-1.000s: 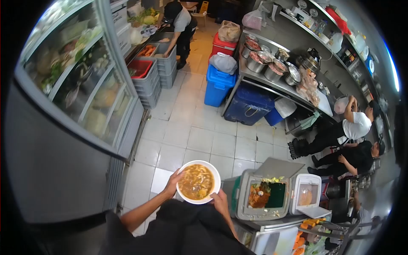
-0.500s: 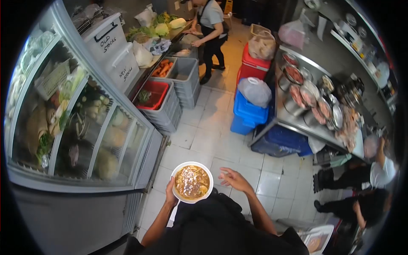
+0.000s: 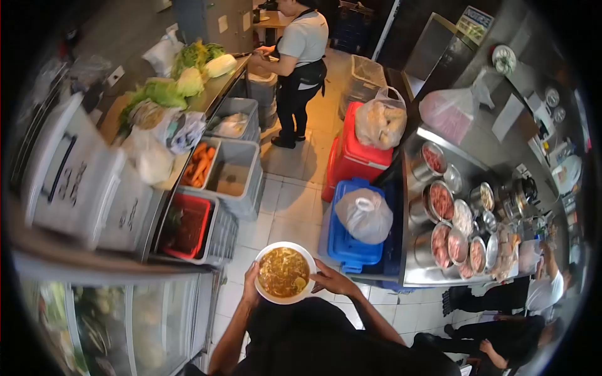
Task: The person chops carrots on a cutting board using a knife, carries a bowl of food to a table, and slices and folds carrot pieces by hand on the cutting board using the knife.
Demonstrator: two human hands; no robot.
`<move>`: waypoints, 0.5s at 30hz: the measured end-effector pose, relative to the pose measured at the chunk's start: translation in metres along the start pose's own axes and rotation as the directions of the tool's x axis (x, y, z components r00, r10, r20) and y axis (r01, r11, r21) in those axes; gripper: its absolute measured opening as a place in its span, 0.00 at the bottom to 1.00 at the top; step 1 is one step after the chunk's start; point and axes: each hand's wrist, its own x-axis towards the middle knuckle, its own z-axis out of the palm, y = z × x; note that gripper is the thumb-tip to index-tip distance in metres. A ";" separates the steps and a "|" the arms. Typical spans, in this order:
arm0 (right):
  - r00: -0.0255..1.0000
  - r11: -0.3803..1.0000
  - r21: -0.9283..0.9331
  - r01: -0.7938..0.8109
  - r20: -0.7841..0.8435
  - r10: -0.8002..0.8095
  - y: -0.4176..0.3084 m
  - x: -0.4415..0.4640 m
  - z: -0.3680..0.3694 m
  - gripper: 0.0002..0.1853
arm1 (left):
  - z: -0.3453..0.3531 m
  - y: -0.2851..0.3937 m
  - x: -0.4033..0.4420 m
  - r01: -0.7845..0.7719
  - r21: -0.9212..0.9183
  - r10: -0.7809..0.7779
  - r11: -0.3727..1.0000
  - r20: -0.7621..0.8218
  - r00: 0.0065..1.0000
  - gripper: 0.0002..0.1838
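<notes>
Holding a round white bowl [image 3: 283,301], the left hand [image 3: 251,282] is clamped on its left side. The right hand [image 3: 333,280] has its fingers at the other rim, but I cannot tell if they pinch it. The bowl is up in front of the person's body, with brown soup [image 3: 282,269] in it. To the left, a red tub [image 3: 205,229] sits in a grey crate [image 3: 221,232]; what is in the tub is too dark to name. Carrots [image 3: 199,166] are piled just left of a grey bin [image 3: 237,202]. To the right, a blue bin [image 3: 352,252] has a full bag [image 3: 364,216] on its lid. Behind it, a red box [image 3: 364,160] has a clear bag [image 3: 380,125] of tan food on top. Metal pots [image 3: 421,247] on the counter [image 3: 433,276] hold raw meat [image 3: 440,241].
</notes>
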 end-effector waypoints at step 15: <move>0.787 0.963 0.063 0.261 -0.592 -0.175 -0.169 0.195 -0.271 0.29 | 0.193 0.126 0.426 0.318 0.229 -0.379 0.920 0.313 0.871 0.31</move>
